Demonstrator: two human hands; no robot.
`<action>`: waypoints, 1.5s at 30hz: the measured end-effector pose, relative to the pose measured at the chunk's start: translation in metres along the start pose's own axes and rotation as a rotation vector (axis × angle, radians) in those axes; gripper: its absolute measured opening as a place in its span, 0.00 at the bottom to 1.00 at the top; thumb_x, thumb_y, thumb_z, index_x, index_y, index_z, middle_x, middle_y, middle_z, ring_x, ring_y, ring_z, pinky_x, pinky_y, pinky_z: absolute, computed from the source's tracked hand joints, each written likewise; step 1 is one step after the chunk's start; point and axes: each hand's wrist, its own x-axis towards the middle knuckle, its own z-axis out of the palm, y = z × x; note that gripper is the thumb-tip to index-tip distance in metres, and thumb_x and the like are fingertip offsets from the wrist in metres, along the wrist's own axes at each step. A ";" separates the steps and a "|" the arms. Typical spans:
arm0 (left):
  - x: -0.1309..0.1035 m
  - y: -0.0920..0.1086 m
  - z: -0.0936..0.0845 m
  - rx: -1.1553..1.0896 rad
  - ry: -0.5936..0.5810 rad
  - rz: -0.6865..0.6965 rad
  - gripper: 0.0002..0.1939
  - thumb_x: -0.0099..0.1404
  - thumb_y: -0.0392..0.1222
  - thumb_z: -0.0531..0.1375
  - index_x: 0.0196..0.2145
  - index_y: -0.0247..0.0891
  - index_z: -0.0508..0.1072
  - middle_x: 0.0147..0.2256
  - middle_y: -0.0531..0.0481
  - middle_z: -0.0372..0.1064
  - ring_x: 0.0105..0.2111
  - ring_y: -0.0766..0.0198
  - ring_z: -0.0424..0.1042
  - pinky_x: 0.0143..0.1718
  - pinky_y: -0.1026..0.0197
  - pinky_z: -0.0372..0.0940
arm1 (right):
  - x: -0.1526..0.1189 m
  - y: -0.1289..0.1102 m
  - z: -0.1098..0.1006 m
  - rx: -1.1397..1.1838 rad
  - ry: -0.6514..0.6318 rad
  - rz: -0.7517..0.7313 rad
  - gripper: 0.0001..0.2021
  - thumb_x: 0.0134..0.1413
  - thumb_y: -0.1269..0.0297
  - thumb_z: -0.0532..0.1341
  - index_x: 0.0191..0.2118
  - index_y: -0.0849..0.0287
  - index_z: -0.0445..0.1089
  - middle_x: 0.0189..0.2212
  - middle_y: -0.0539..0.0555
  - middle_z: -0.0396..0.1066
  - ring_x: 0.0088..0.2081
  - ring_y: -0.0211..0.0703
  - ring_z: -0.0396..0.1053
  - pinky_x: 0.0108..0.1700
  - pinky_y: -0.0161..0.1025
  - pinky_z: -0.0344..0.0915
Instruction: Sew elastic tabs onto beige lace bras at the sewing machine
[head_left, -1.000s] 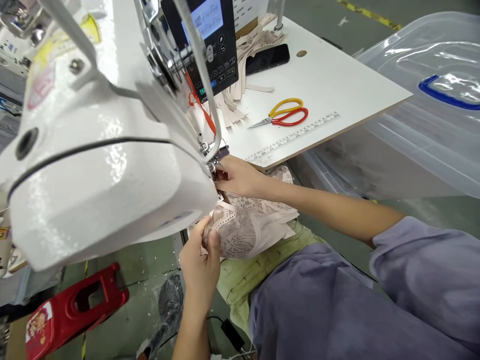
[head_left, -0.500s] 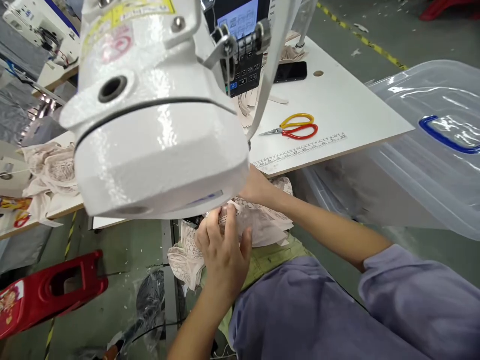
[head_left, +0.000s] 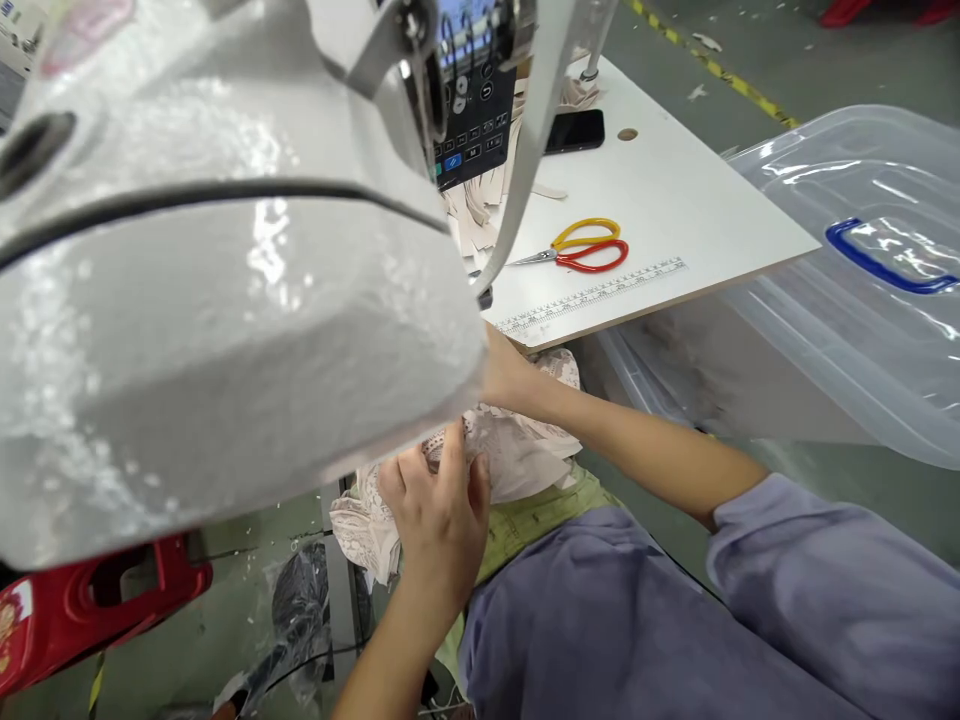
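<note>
A pale pink lace garment (head_left: 517, 450) lies over my lap and runs up beneath the white sewing machine head (head_left: 247, 340). My left hand (head_left: 439, 510) rests on the lace, fingers spread and slightly bent, thumb apart. Its fingertips reach close to the lower edge of the machine head. From the other side comes my right hand (head_left: 506, 375), by the table edge. Only its wrist and back show; the machine head covers its fingers. The needle area is hidden too.
On the white table (head_left: 675, 200) lie scissors (head_left: 592, 247) with yellow and red handles, a printed ruler strip (head_left: 592, 297), a black phone (head_left: 576, 131) and fabric strips (head_left: 472, 210). A control panel (head_left: 476, 130) stands behind. A clear plastic bin (head_left: 795, 330) is at right, a red stool (head_left: 97, 610) lower left.
The machine head looks larger and covers more of the left side, as my view has come nearer to it. My left hand still lies on the lace, with little movement.
</note>
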 end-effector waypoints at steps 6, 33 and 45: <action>0.002 0.001 0.000 0.010 -0.001 0.020 0.24 0.69 0.41 0.61 0.61 0.36 0.69 0.58 0.30 0.61 0.58 0.42 0.62 0.58 0.44 0.58 | 0.001 0.004 0.001 -0.028 0.001 -0.041 0.04 0.48 0.73 0.59 0.33 0.59 0.66 0.39 0.55 0.69 0.32 0.40 0.64 0.35 0.38 0.63; -0.002 -0.031 0.000 -0.628 -0.183 -0.640 0.34 0.63 0.59 0.65 0.59 0.40 0.62 0.49 0.41 0.69 0.44 0.54 0.73 0.40 0.58 0.67 | -0.098 0.020 -0.003 0.033 0.019 -0.100 0.19 0.60 0.47 0.63 0.47 0.57 0.68 0.45 0.59 0.71 0.50 0.50 0.70 0.52 0.47 0.67; -0.009 -0.043 -0.004 -0.711 -0.011 -0.611 0.27 0.66 0.59 0.62 0.54 0.40 0.64 0.45 0.43 0.66 0.45 0.57 0.69 0.46 0.57 0.66 | -0.115 0.038 -0.011 -0.158 -0.183 0.012 0.29 0.63 0.39 0.56 0.57 0.59 0.67 0.48 0.62 0.74 0.48 0.54 0.74 0.46 0.47 0.68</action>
